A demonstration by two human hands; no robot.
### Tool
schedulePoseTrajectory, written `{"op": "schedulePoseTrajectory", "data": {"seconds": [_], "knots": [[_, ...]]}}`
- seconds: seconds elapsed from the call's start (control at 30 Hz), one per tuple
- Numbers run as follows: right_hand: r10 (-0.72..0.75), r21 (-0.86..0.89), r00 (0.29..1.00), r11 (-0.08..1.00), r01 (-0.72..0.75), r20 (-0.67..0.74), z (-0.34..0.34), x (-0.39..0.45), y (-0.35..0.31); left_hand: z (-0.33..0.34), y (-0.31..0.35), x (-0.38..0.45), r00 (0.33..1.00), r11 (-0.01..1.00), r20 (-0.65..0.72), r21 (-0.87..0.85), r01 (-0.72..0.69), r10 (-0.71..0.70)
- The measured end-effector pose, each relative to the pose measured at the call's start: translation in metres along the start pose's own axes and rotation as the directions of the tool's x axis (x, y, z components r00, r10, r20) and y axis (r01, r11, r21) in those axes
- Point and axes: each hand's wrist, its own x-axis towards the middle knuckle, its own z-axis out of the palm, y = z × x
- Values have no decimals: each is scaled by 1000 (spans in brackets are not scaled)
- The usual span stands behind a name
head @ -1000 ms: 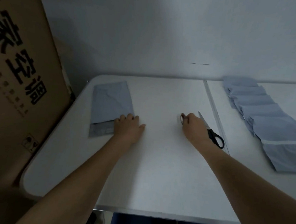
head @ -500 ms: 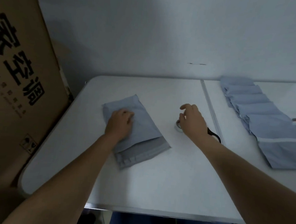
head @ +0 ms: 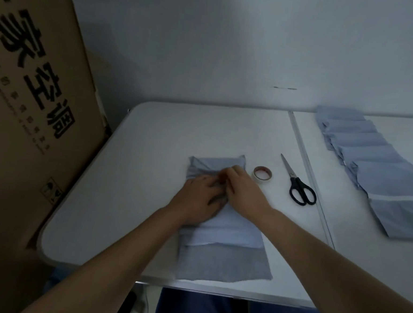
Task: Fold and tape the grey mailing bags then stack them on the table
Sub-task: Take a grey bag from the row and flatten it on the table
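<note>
Both hands meet on the grey mailing bag (head: 220, 255), left hand (head: 197, 199) and right hand (head: 243, 195) pinching its bunched upper part with curled fingers. Beneath lies the white table (head: 124, 199), the bag lengthwise near its front edge. A row of overlapped grey bags (head: 380, 173) sits far right. Black scissors (head: 298, 187) and a tape roll (head: 262, 174) rest just right of the hands.

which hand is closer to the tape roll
Right. The right hand rests on the grey mailing bag just left of the tape roll; the left hand lies further left, beyond the right hand.
</note>
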Motion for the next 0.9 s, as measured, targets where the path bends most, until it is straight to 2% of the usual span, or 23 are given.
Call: {"op": "schedulePoseTrajectory", "data": {"seconds": [0.1,0.23,0.37,0.47,0.57,0.67,0.7,0.9], "knots": [[-3,-116,999,993,-3,-54,7,-16,6,1,-2,2,995,990,-89,-133,39,-51],[23,-286,1000,958,-26,-15,9,-23,13,9,-9,1,992,992,-70,-74,101,-106],[51,-291,996,956,-28,73,-1,-9,21,13,-7,14,978,981,-93,-72,182,-188],[55,-240,996,970,-35,76,-7,-11,22,12,-6,22,976,977,-91,-97,188,-196],[75,-282,991,959,-40,111,-4,-26,15,11,-2,13,988,984,-3,-85,155,-156],[135,-383,970,923,-47,205,-1,-37,12,13,0,-6,963,971,181,167,169,-198],[149,-400,963,915,-48,226,-2,-37,12,12,1,-11,953,963,207,198,182,-223],[123,-369,971,929,-39,207,-8,-47,13,9,2,-18,959,966,174,171,195,-224]]}}
